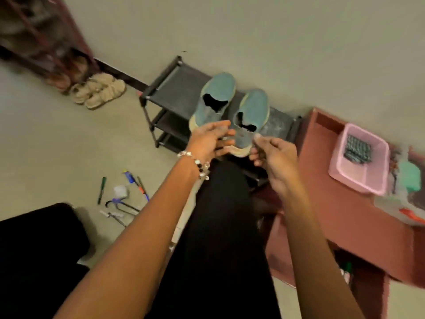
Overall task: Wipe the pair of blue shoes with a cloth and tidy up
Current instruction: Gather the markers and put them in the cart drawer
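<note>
Your 2 blue shoes sit side by side on the top shelf of the black shoe rack (pixel 165 88) against the wall, toes pointing at the wall: the left shoe (pixel 216 97) a little farther back, the right shoe (pixel 251 111) nearer you. Your left hand (pixel 207 139), with a beaded bracelet (pixel 197 163) at the wrist, reaches between the heels of both shoes with its fingers (pixel 226 142) stretched nearly straight and holding nothing you can see. Your right hand (pixel 273 157) is at the heel of the right shoe, its fingers curled; whether they pinch the heel or merely hover against it cannot be told through the blur. To your right a reddish surface (pixel 333 215) carries a pink basket (pixel 368 180). Pens and small tools (pixel 124 199) lie scattered on the floor to your left, and a pair of beige sandals (pixel 99 92) rests by the wall
</note>
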{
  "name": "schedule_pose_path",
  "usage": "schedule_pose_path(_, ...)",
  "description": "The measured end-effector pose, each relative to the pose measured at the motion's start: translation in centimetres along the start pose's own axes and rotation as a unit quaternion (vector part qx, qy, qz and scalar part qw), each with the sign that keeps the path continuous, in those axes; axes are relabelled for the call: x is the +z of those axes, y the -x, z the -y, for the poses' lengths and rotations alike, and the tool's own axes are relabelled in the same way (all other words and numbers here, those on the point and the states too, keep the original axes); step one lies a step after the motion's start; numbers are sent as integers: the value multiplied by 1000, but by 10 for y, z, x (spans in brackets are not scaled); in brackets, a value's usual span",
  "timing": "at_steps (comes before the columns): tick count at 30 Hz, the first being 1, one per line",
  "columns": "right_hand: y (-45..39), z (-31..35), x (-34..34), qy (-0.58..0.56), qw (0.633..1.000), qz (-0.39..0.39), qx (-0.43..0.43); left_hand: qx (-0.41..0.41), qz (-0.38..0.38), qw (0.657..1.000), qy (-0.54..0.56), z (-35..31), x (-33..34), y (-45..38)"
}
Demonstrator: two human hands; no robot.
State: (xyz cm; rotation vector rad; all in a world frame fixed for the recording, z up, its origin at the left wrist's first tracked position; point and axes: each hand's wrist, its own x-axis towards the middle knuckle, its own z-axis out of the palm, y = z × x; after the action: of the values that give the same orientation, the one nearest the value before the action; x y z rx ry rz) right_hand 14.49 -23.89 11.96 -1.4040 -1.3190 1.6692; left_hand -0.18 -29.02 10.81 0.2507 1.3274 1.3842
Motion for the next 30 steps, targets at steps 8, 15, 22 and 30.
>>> schedule_pose_path(8,-65,-73,241,176,952,237,76,-12,-272,962,10,11,-261,-11)
schedule_pose_path(15,-119,-258,317,405,850,287,178,-143,-380,913,41,123,-404,-61)
schedule_pose_path(22,-171,-416,378,573,755,312,70,-204,-404,889,68,229,-474,-134)
schedule_pose_path(30,-186,-474,429,668,691,271,-54,-189,-421,887,3,271,-486,-172)
